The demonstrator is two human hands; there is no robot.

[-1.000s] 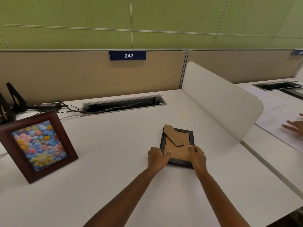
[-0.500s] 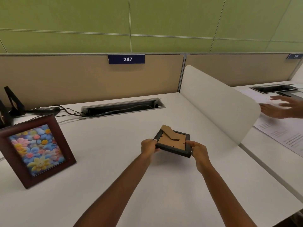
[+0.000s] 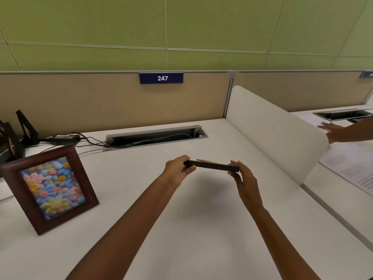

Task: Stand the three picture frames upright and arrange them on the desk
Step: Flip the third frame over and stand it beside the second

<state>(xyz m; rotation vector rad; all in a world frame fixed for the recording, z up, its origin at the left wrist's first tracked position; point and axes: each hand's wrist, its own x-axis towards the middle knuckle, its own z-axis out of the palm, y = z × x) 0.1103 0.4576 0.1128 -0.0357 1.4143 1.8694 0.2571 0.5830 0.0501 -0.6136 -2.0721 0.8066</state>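
Observation:
A small black picture frame (image 3: 212,166) hangs above the middle of the white desk (image 3: 181,229), seen edge-on and nearly level, its cardboard back facing up. My left hand (image 3: 177,172) grips its left end and my right hand (image 3: 243,179) grips its right end. A larger dark-brown frame (image 3: 12,178) with a picture of colourful flowers stands upright at the left of the desk, leaning back on its stand. A third frame is not clearly in view.
Black stands (image 3: 26,128) and a power adapter (image 3: 62,137) with cables sit at the back left. An open cable tray (image 3: 155,136) runs along the rear. A white divider (image 3: 270,130) borders the right; beyond it another person's hand (image 3: 333,132) rests near papers (image 3: 351,168).
Both hands lifted the black frame off the desk and raised it until it shows edge-on. The camera tilted up a little. The other person's hand moved farther back on the neighbouring desk.

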